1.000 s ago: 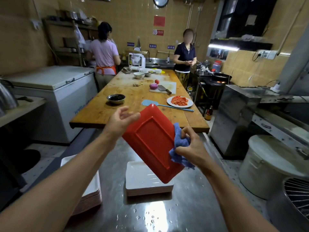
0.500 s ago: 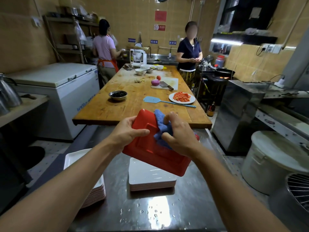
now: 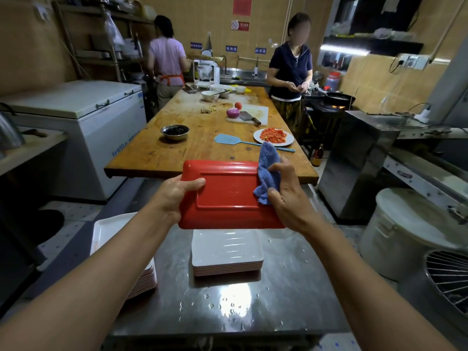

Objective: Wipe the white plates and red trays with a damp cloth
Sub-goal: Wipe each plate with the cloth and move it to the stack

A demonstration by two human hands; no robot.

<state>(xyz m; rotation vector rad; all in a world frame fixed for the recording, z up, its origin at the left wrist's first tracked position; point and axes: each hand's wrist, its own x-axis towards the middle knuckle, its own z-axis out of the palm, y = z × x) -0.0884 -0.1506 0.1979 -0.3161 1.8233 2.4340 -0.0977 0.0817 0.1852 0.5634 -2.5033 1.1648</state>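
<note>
Here, beneath both forearms, a steel worktable (image 3: 291, 295) spreads toward the viewer, its surface beaded with water drops; beyond the hands, a long wooden table (image 3: 192, 138) runs away into the kitchen, with two people standing at its far end; well to the left of the left hand stands a white chest freezer (image 3: 83, 117); well to the right of the right hand, low down, sits a white lidded bin (image 3: 405, 231). Between the hands, held in the air above the worktable, is the red tray (image 3: 228, 196), underside up and roughly level; directly below it lies a stack of white plates (image 3: 226, 252) resting on the steel; a second stack of plates (image 3: 136, 274) sits below the left forearm at the table's left edge. The left hand (image 3: 174, 196) grips the tray's left short edge, thumb laid across the upturned underside, fingers hidden below; the right hand (image 3: 288, 196) clutches a blue cloth (image 3: 267, 173), bunched between thumb and curled fingers, and presses it against the tray's right end; the cloth's upper fold stands above the tray's far rim. Just beyond the right hand, on the wooden table, lie a round plate of cut tomato (image 3: 273, 136) and a light-blue spatula (image 3: 228, 140); beyond the left hand sits a small metal bowl (image 3: 175, 131) of dark contents.
</note>
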